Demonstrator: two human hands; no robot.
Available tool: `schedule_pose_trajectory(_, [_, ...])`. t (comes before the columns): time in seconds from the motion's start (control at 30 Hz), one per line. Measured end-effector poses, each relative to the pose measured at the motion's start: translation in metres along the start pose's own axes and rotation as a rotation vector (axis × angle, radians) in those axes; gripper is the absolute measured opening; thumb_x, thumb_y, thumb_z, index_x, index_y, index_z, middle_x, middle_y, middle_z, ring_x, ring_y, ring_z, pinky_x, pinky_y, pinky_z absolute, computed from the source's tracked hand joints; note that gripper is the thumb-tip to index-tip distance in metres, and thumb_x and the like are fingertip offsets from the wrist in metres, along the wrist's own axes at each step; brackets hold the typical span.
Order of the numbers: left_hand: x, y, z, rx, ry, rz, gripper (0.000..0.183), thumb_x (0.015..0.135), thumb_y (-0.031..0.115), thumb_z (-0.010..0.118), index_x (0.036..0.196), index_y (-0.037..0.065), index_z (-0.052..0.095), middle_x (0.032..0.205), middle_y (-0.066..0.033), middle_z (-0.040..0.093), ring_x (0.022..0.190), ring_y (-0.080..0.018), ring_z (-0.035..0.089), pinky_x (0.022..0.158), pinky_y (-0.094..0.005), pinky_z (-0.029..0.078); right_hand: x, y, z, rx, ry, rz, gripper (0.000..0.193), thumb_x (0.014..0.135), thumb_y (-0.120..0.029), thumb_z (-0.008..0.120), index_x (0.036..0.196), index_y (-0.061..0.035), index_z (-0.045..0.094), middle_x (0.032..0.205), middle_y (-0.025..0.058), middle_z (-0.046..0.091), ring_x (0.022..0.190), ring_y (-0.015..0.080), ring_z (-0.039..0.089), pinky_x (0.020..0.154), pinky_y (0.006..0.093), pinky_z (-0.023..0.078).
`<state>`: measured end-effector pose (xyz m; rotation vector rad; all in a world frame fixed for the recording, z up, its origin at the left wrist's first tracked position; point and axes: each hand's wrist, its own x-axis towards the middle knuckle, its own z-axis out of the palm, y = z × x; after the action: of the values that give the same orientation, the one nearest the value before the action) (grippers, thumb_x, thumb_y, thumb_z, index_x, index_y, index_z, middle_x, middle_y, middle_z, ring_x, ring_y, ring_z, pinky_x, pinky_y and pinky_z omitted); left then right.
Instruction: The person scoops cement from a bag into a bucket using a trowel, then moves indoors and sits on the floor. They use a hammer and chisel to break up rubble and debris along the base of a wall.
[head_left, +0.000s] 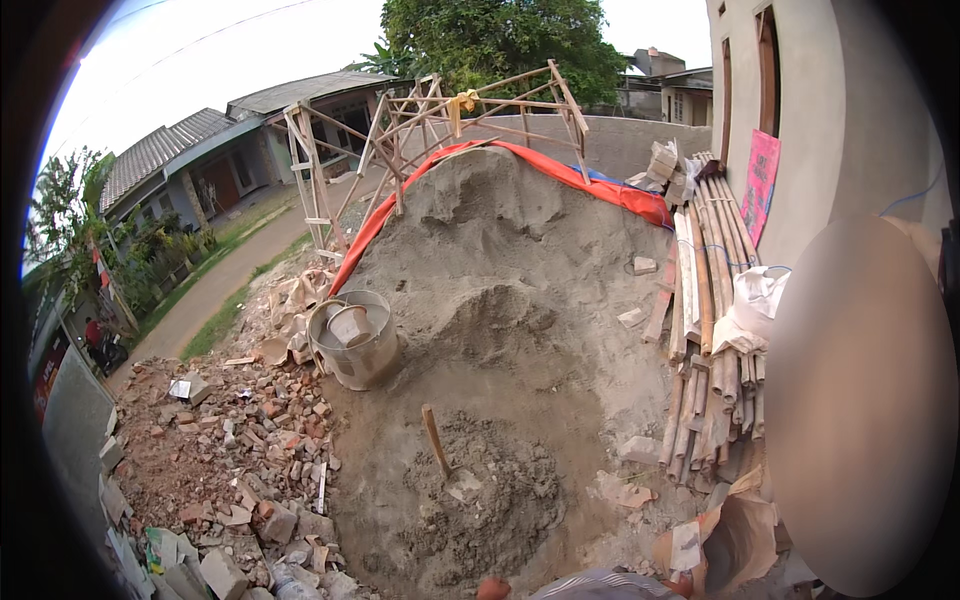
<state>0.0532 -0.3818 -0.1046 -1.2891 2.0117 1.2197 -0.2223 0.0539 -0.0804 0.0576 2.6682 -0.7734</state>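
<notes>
Neither of my hands can be made out. Striped cloth (610, 585) shows at the lower edge, beside a small reddish-brown rounded shape (492, 589) too cut off to name. In front of me lies a low mound of damp grey mortar mix (510, 520). A shovel or hoe stands tilted in it, its wooden handle (435, 440) rising up and left and its blade partly buried. Beyond, at the left foot of a big grey sand pile (540, 230), sits a large mortar-stained bucket (365, 365) with a smaller pail (350, 325) inside.
Broken brick rubble (240, 440) covers the left side. Bamboo poles (705, 300) are stacked at right, with a white sack (750, 310) on them. A torn paper sack (740, 545) lies nearer. Orange sheeting (600, 185) and wooden trestles (375, 145) stand behind the sand. A blurred patch hides the far right.
</notes>
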Motion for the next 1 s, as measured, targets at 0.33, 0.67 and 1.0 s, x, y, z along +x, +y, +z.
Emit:
schedule_pose_trajectory(0.33, [-0.017, 0.013, -0.001, 0.505, -0.093, 0.357, 0.03, 0.076, 0.03, 0.066, 0.094, 0.007, 0.067, 0.101, -0.0135, 0.067, 0.097, -0.03, 0.064, 0.078, -0.0429, 0.05, -0.018, 0.014, -0.003, 0.042, -0.057, -0.02, 0.076, 0.049, -0.028, 0.085, 0.113, 0.0024, 0.057, 0.109, 0.0198, 0.059, 0.105, 0.0366, 0.055, 0.091, 0.04, 0.043])
schedule_pose_trajectory(0.67, [-0.005, -0.005, 0.016, -0.013, 0.156, 0.13, 0.035, 0.085, 0.03, 0.059, 0.102, 0.0, 0.063, 0.094, -0.0167, 0.066, 0.087, -0.0311, 0.062, 0.075, -0.0457, 0.047, -0.003, 0.03, 0.022, -0.04, 0.175, -0.269, 0.074, 0.056, -0.054, 0.078, 0.1, 0.0027, 0.064, 0.093, 0.0211, 0.064, 0.09, 0.0379, 0.062, 0.08, 0.045, 0.049])
schedule_pose_trajectory(1.0, [0.017, -0.01, 0.026, 0.018, 0.186, 0.141, 0.03, 0.085, 0.026, 0.052, 0.083, 0.0, 0.066, 0.08, -0.0203, 0.064, 0.072, -0.0327, 0.059, 0.064, -0.0482, 0.046, -0.008, -0.013, 0.002, -0.055, 0.027, -0.073, 0.073, 0.056, -0.053, 0.078, 0.102, 0.0027, 0.064, 0.096, 0.021, 0.064, 0.093, 0.0374, 0.061, 0.082, 0.0442, 0.048])
